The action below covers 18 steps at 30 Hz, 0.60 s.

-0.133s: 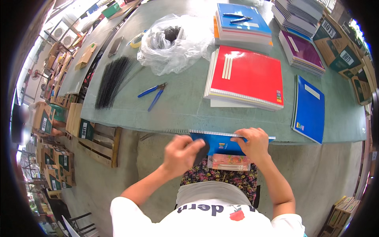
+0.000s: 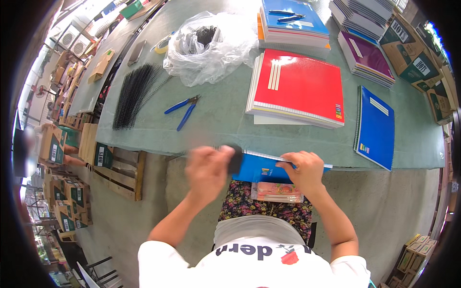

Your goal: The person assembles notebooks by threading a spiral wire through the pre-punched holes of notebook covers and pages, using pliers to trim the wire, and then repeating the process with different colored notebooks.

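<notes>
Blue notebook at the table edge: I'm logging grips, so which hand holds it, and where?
The right hand presses the blue notebook at its top spiral edge. The blurred left hand grips a dark object at the notebook's left end.

The stack of notebooks (image 2: 295, 89) sits on the table (image 2: 225, 125) and serves as the landmark. Left of it lie the pliers (image 2: 183, 108), and farther left the bundle of spiral coils (image 2: 134, 93). Behind and to its left sits the plastic bag (image 2: 211, 45). Directly behind it stands another notebook pile (image 2: 293, 24). To its right lies a single notebook (image 2: 374, 127). In front of it, at the table's near edge, lies the notebook (image 2: 261, 168) between both hands.
</notes>
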{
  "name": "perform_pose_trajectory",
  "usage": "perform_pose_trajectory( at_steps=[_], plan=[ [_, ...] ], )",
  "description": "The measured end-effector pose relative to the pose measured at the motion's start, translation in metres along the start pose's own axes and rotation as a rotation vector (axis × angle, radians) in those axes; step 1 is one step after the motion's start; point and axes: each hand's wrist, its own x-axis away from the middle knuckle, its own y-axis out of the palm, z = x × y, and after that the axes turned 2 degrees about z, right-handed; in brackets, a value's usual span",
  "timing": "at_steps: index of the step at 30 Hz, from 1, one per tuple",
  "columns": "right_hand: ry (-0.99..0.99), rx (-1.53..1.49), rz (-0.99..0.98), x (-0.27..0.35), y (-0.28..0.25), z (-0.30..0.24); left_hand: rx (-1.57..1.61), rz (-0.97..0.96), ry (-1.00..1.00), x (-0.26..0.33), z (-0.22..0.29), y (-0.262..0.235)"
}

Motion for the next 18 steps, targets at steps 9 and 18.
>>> perform_pose_trajectory(
  at_steps=[9, 18],
  plan=[
    [0.034, -0.016, 0.003, 0.01, 0.009, -0.007, 0.133, -0.327, 0.016, 0.007, -0.003, -0.005],
    [0.061, -0.034, 0.007, 0.008, 0.002, -0.007, 0.162, -0.472, 0.076, 0.008, 0.027, -0.002]
  ],
)
